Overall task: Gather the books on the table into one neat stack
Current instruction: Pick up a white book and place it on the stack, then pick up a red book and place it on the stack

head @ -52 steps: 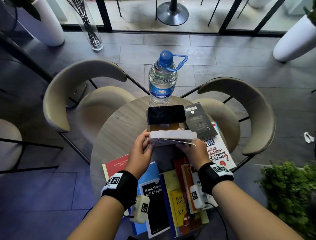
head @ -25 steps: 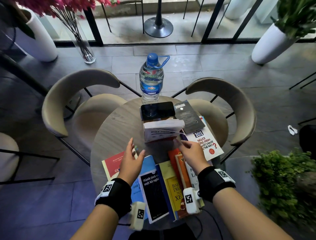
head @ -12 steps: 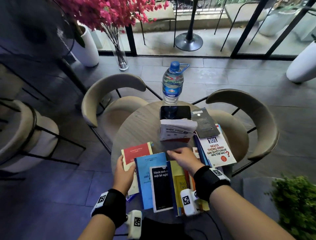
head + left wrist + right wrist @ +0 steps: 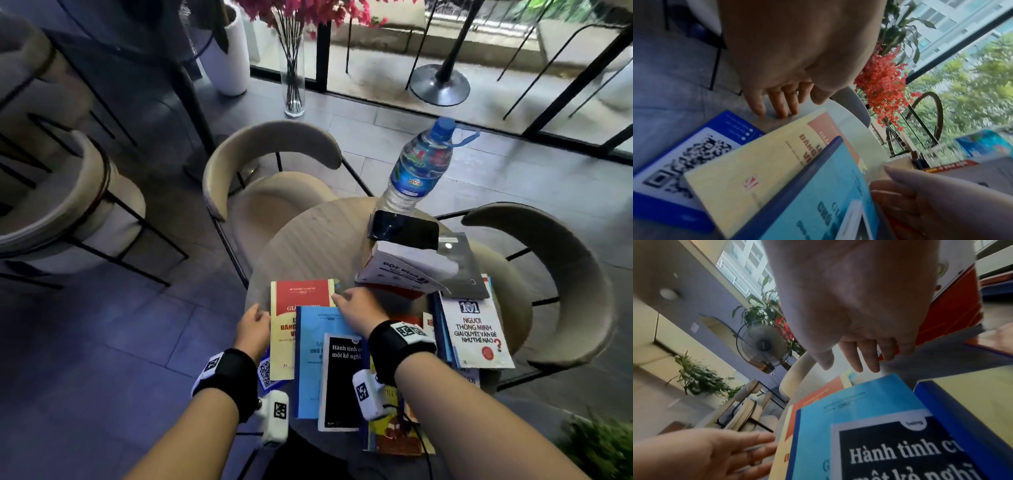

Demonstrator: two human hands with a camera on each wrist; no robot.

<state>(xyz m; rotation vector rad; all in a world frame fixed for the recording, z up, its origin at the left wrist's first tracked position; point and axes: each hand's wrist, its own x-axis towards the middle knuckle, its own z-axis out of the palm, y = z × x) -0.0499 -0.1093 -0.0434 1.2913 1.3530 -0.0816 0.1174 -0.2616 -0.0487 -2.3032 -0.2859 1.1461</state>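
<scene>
Several books lie spread across the near half of the round table (image 4: 308, 240). A red-and-cream book (image 4: 301, 296) is leftmost, overlapped by a light blue book (image 4: 308, 346) and a black-covered book (image 4: 342, 380). My left hand (image 4: 257, 320) has straight fingers touching the table at the cream book's left edge (image 4: 777, 107). My right hand (image 4: 346, 301) reaches over the blue book's far edge with its fingers extended (image 4: 859, 358), gripping nothing. At the back a white book (image 4: 407, 270) tops a small stack. A white "101" book (image 4: 476, 334) lies to the right.
A phone (image 4: 404, 231) rests on the back stack, with a dark notebook (image 4: 462, 270) beside it and a water bottle (image 4: 419, 168) behind. A blue QR card (image 4: 265, 371) sticks out under the cream book. Beige chairs (image 4: 270, 171) ring the table.
The white book that both hands held now lies on the back stack. Both hands have come back to the near left books. The view has swung left.
</scene>
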